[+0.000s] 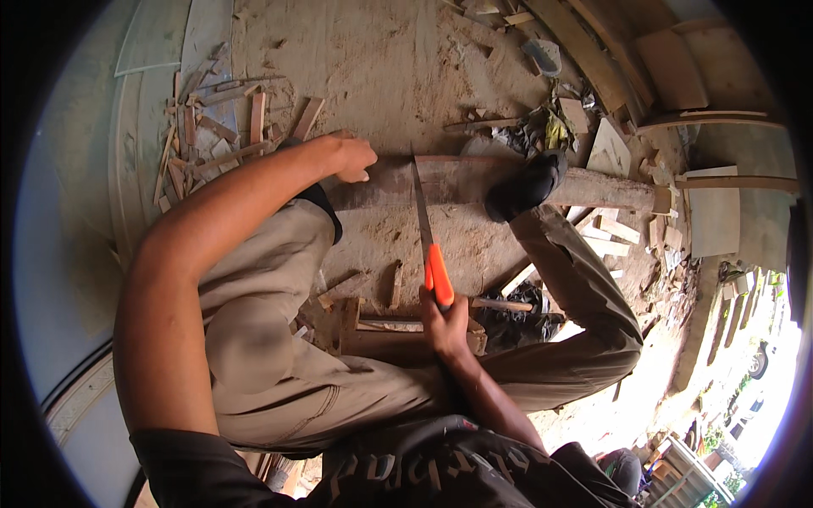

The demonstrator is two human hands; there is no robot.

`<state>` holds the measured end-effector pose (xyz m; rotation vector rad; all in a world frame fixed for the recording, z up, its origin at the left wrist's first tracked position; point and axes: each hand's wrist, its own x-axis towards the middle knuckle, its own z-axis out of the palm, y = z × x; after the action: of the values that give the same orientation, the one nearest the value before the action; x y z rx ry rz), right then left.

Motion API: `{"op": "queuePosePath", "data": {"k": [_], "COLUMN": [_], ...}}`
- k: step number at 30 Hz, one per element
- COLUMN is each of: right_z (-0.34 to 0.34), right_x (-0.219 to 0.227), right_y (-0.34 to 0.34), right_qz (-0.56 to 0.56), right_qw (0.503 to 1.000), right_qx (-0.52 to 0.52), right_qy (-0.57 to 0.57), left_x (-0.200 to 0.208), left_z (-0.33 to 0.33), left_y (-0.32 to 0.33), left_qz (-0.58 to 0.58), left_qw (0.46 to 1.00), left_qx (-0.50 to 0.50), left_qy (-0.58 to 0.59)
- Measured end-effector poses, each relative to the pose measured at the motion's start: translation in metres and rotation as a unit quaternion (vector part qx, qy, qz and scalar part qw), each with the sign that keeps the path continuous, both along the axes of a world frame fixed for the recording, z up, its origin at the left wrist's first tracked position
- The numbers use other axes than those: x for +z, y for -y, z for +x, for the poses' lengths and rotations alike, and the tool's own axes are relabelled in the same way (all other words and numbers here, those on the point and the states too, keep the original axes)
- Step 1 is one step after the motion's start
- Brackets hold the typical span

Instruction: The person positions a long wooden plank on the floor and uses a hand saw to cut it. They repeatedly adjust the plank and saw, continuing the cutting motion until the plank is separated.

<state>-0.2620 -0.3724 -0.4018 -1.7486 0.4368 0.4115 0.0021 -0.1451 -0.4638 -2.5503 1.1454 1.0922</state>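
A handsaw with an orange handle is in my right hand, whose fingers are wrapped round the grip. Its narrow blade points away from me and crosses a long brown wooden board lying sideways on the ground. My left hand is on the board to the left of the blade, its fingers bent over the wood and partly hidden. My right black shoe presses on the board to the right of the blade. My other foot is by the left part, mostly behind my knee and arm.
Wood offcuts are heaped at the far left, and more scraps lie at right. Between my legs are a wooden piece and black plastic. Planks and panels lean at the far right. A pale panel borders the left.
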Motion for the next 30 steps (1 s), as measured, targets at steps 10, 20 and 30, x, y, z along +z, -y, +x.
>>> {"op": "queuePosePath", "data": {"k": [10,20,30], "right_z": [0.009,0.042,0.065], "right_x": [-0.014,-0.048,-0.037], "right_y": [-0.004,-0.008,-0.018], "right_qz": [-0.021,-0.03,0.005], "right_qw": [1.0,0.999,1.0], "right_qx": [-0.009,-0.03,-0.022], "right_qy": [0.009,0.019,0.015], "left_x": [0.001,0.011,-0.007], "left_z": [0.007,0.006,0.004], "left_y": [-0.002,0.007,0.015], "left_qz": [-0.062,0.004,-0.071], "left_qw": [0.998,1.0,0.992], "left_qx": [0.0,-0.005,0.058], "left_qy": [0.016,-0.006,0.085]}}
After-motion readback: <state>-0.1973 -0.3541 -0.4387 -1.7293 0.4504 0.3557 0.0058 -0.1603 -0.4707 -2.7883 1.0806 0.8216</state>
